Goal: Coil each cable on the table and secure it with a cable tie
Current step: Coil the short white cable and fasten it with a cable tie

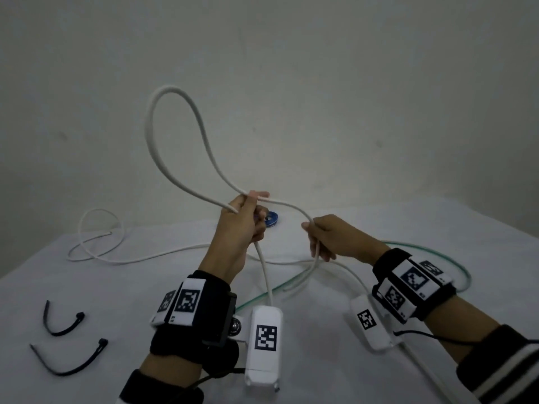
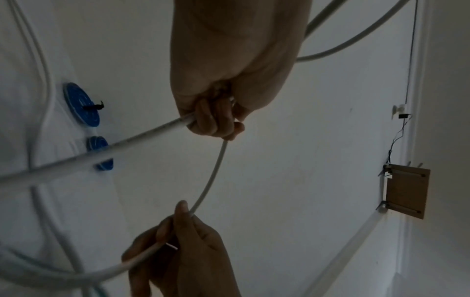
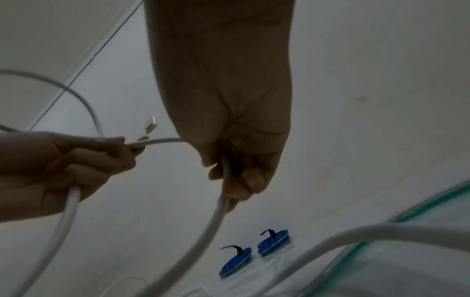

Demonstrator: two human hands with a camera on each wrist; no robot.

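White cable (image 1: 175,135) loop above table (image 1: 437,228)

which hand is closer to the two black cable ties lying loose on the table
Left. The left hand holds the white cable up near the table's middle, on the same side as the black cable ties. The right hand grips the cable farther right, beyond the left hand.

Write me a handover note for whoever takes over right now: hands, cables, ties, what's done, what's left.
Left hand: raised, gripping the white cable where its first loop crosses.
Right hand: gripping the same cable further along, feeding the next loop.
Rest of the white cable trails on the table; green cable lies loose under it.
Two black ties at front left, unused.
Done: two blue coils, already tied, at the back.
Left: finish coiling and tie the white cable, then the green one.
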